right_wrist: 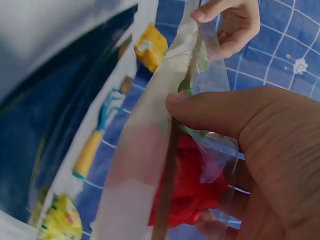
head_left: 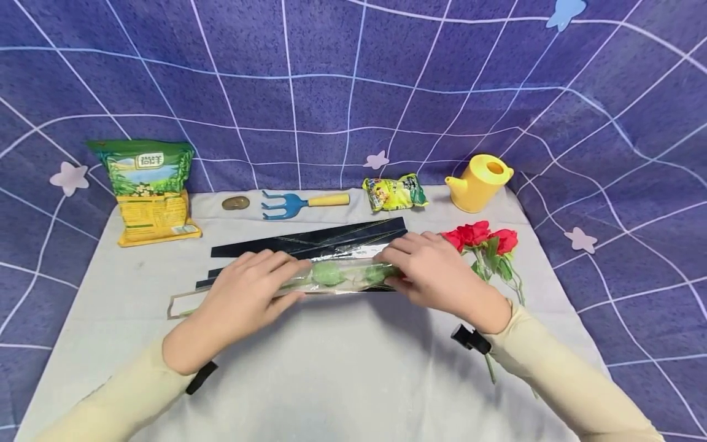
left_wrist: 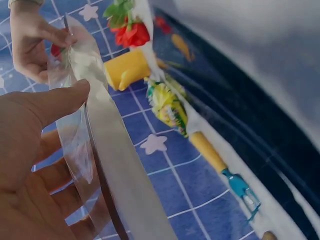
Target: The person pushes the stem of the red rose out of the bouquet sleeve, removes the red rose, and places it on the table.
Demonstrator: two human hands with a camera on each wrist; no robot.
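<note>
A clear flower sleeve with a pale panel and brown edging lies across both hands, above the front of the dark sleeves. Inside it is a rose, with green leaves between the hands and a red bloom at the right end. My left hand holds the stem end, its thumb on the edging and its fingers behind the film. Near the bloom my right hand pinches the same edging between thumb and fingers. In the head view the right hand hides the bloom.
Red roses with long stems lie by my right wrist. Along the back stand a green-and-yellow bag and a yellow watering can. Between them are a brown stone, a blue hand rake and a small yellow packet.
</note>
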